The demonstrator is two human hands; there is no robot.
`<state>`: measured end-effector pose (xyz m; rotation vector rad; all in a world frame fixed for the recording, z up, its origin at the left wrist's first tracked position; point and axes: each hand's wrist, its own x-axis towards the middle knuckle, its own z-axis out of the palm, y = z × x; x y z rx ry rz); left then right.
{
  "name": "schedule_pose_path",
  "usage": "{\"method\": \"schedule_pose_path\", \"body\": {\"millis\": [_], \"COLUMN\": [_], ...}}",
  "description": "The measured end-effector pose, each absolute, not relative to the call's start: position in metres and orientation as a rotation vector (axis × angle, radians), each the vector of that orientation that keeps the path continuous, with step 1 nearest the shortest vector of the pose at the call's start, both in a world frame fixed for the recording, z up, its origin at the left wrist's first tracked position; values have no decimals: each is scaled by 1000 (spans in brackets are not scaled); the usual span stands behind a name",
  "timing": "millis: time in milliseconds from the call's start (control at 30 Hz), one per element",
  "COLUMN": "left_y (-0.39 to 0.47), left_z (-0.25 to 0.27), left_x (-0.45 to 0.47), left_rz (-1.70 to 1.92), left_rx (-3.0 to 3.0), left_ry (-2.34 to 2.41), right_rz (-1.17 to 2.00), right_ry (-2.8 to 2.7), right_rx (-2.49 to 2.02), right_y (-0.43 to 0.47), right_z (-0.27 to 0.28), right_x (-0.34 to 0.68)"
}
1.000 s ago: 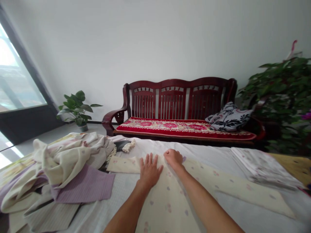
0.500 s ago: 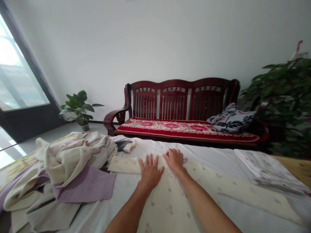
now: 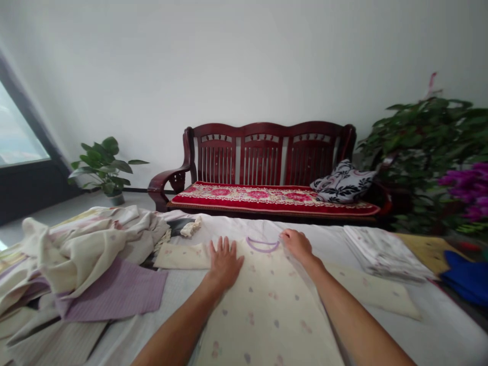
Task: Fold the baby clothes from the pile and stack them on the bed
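Note:
A cream long-sleeved shirt [image 3: 263,295] with small hearts and floral prints lies spread out before me, its purple-edged neckline at the far end. My left hand [image 3: 224,262] rests flat on its left shoulder, fingers spread. At the right shoulder, beside the collar, my right hand [image 3: 296,245] pinches the cloth between thumb and fingers. One sleeve reaches out to the left, the other to the right, partly hidden behind my right forearm.
A heap of rumpled clothes [image 3: 87,254] covers the left side. Folded white cloth [image 3: 381,254] is stacked at the right, near a blue item [image 3: 465,277]. Behind stand a wooden bench [image 3: 263,157] with a patterned cushion [image 3: 345,183], and potted plants [image 3: 109,165].
My right hand has moved right with the pinched cloth, opening out the shirt's front and baring the purple neckline. The left hand stays on the left shoulder. The view has turned slightly right.

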<state>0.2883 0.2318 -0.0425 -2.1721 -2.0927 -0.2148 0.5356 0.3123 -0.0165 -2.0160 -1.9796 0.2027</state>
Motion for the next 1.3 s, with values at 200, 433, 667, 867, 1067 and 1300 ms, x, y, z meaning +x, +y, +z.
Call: {"method": "schedule_pose_path", "body": {"millis": [200, 433, 667, 867, 1067, 1300], "left_y": [227, 222, 223, 223, 223, 225], "left_z": [-15, -32, -54, -54, -60, -61], "left_x": [341, 391, 393, 393, 393, 391], "left_rz": [-299, -382, -481, -440, -430, -413], "left_rx": [-2582, -2751, -2698, -2692, -2678, -2706], "left_ry": [-1654, -1473, -1530, -1558, -1567, -1547], "right_rz": [261, 291, 355, 193, 6, -5], "right_ry": [-2105, -2194, -2230, -2223, -2139, -2295], "right_rx": [-1977, -1952, -1965, -1931, -1932, -1782], "right_y": [308, 311, 318, 314, 305, 288], "right_z": [-12, -11, -7, -10, -23, -41], "right_x": [547, 549, 548, 544, 547, 546]}}
